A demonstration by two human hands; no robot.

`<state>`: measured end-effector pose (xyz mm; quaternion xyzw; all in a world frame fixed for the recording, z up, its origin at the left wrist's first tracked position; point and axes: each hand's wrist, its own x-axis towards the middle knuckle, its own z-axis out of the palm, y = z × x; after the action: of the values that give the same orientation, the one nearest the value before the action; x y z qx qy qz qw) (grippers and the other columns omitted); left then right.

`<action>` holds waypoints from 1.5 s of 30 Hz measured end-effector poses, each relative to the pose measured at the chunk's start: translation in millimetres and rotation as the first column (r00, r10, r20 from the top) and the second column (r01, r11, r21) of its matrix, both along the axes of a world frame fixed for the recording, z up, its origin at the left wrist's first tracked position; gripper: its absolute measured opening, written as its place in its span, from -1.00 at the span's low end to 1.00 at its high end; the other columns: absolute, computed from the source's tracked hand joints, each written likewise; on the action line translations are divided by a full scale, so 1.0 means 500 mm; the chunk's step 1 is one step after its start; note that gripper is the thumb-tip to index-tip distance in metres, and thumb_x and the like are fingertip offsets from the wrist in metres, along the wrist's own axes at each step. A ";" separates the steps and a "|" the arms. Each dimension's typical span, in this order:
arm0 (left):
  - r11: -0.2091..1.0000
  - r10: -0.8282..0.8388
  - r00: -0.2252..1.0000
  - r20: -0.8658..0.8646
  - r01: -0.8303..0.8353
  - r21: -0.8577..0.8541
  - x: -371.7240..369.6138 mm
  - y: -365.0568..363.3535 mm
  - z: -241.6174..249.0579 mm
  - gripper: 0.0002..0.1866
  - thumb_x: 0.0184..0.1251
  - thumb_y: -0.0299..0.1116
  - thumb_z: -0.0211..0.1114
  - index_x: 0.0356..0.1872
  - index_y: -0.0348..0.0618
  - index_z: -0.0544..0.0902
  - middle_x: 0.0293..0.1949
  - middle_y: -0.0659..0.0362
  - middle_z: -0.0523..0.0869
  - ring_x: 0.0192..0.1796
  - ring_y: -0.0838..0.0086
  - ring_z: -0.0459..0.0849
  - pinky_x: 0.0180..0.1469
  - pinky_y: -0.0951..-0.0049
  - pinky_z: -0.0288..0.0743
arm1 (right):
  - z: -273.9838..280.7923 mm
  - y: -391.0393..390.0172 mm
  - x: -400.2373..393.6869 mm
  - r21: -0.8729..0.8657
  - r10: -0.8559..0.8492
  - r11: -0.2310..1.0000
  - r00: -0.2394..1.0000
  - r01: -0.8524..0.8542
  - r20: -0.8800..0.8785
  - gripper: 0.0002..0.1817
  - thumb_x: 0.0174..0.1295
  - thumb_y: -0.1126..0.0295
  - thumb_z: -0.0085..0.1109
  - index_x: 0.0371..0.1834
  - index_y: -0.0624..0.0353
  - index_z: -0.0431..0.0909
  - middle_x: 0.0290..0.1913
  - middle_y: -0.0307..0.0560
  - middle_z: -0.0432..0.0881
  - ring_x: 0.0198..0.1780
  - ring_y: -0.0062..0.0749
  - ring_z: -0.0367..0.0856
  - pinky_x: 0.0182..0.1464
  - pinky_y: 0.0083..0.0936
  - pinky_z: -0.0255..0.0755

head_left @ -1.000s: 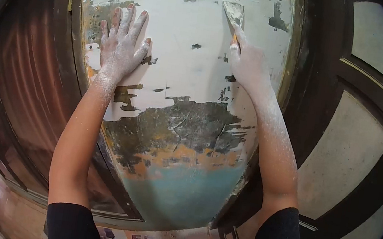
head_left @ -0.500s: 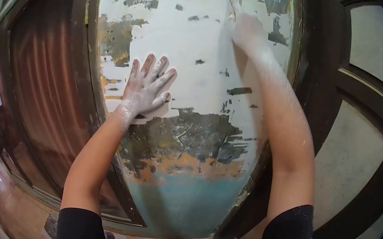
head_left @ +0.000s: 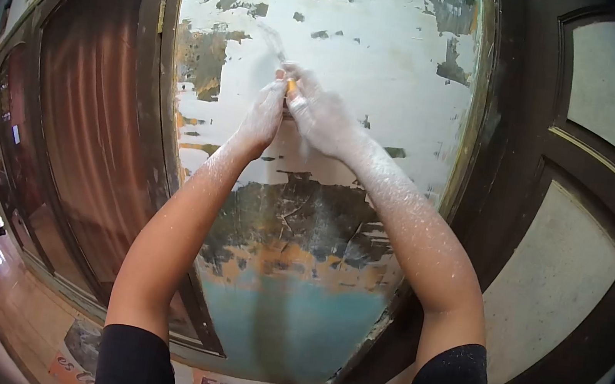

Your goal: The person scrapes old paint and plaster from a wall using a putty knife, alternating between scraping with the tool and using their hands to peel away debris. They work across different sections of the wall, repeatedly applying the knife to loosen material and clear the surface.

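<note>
Both my hands, coated in white dust, meet in front of a patchy white wall panel [head_left: 370,68]. My right hand [head_left: 325,120] is closed round the handle of a scraper [head_left: 291,89], and a bit of orange handle shows between the hands. The blade points up and left against the panel and is smeared by motion. Pressed against the same handle is my left hand [head_left: 263,112], thumb up and fingers closed; some of its fingers are hidden. Grey and brown patches show where the white layer is absent, and the panel's lower part is blue-green.
A dark wooden frame with a reddish curtain [head_left: 99,95] behind it stands at left. On the right is a dark door [head_left: 516,173] with pale panels. Printed sheets [head_left: 216,383] lie on the floor below, by the panel's foot.
My right hand has come down and left with the scraper from the panel's top. My left hand has left the panel's surface, moved up and right, and closed at the handle.
</note>
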<state>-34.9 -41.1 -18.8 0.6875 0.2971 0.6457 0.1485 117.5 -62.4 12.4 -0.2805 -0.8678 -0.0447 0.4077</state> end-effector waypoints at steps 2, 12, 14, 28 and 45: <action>0.909 -0.374 0.886 0.276 0.409 -0.082 0.038 -0.034 0.011 -0.36 0.69 0.12 -0.23 0.31 -0.27 0.49 0.01 0.04 0.71 -0.03 0.40 0.66 0.10 0.35 0.51 | -0.031 0.036 -0.002 0.181 0.075 0.981 0.997 -0.072 -0.008 -0.49 0.59 0.12 -0.35 0.50 0.08 0.15 -0.03 0.37 0.65 0.01 0.36 0.62 0.15 0.13 0.44; 0.898 0.435 0.897 -0.084 -0.439 -0.036 -0.112 -0.080 0.021 -0.48 0.61 -0.10 0.06 0.42 -0.17 0.35 -0.39 0.03 0.67 -0.25 0.27 0.72 -0.09 0.25 0.57 | -0.052 0.082 0.164 0.567 -0.554 0.653 0.827 0.502 -0.095 -0.37 0.50 -0.04 -0.10 0.61 -0.30 0.14 0.57 -0.07 0.20 0.61 -0.12 0.05 0.62 0.11 -0.22; 0.803 0.594 0.788 -0.161 -0.571 0.169 -0.120 -0.098 -0.007 -0.43 0.59 -0.15 0.07 0.52 -0.09 0.27 -0.40 0.03 0.65 -0.29 0.33 0.71 -0.16 0.30 0.56 | -0.083 0.125 0.174 0.607 -0.621 0.581 0.777 0.542 -0.099 -0.37 0.48 -0.05 -0.09 0.61 -0.38 0.14 0.63 -0.19 0.06 0.66 -0.22 -0.13 0.62 0.16 -0.43; 0.571 0.819 0.464 -0.338 -0.720 0.395 -0.091 -0.044 0.104 -0.40 0.55 -0.22 -0.06 0.60 0.18 0.17 -0.26 -0.27 0.75 -0.17 -0.23 0.72 0.09 -0.08 0.54 | -0.104 0.123 0.157 0.566 -0.735 0.505 0.669 0.651 -0.114 -0.38 0.49 -0.09 -0.11 0.61 -0.54 0.09 0.68 -0.36 -0.04 0.70 -0.36 -0.23 0.64 0.14 -0.52; 0.605 0.772 0.383 -0.508 -0.688 0.401 -0.103 -0.014 0.251 -0.33 0.49 -0.34 -0.10 0.61 -0.06 0.07 0.07 -0.27 0.70 0.17 -0.10 0.67 0.29 -0.05 0.48 | -0.116 0.117 0.140 0.487 -0.789 0.487 0.604 0.725 -0.110 -0.36 0.48 -0.06 -0.09 0.62 -0.52 0.09 0.69 -0.35 -0.09 0.70 -0.34 -0.26 0.65 0.13 -0.55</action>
<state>-86.4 -48.0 106.5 0.6674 0.5594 0.3862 -0.3042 187.7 -4.1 -45.7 -0.5181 -0.6379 -0.4532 0.3452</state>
